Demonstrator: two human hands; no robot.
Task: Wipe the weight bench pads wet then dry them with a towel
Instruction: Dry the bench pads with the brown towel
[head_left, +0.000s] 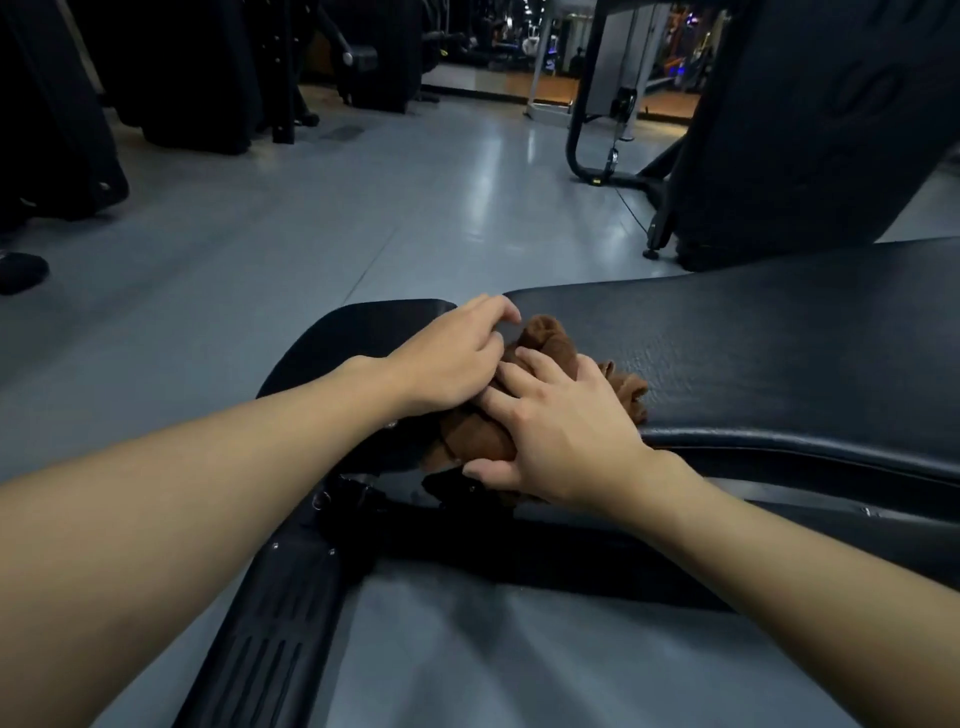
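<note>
Brown terry, bunched into a loose wad, is the brown cloth (550, 343) of this job. It lies right at the gap where the short seat pad (353, 332) meets the long pad (753, 353) of the weight bench, with part of it spilling over the near edge. Both hands are on it. The left hand (447, 358) comes in from the seat side with its fingers curled into the upper folds, so that grip is clamped on the cloth, probably to gather it and stop it trailing. The right hand (561, 431) lies over the middle of the wad with its fingers spread and fairly straight and its thumb along the near edge. Its grip is apart, pressing rather than pinching, which puts weight on the fabric for a stroke. Bundling at the seam makes sense, since a compact wad can reach into the gap and then be pushed along the long pad. That pad stretches away to the right with nothing on it. Whether the cloth is damp or dry cannot be told in this dim light, so the stage of the task is unclear. Below the hands are the bench's dark frame (270, 623) and the grey floor (311, 234), and another machine (805, 130) stands beyond the long pad.
</note>
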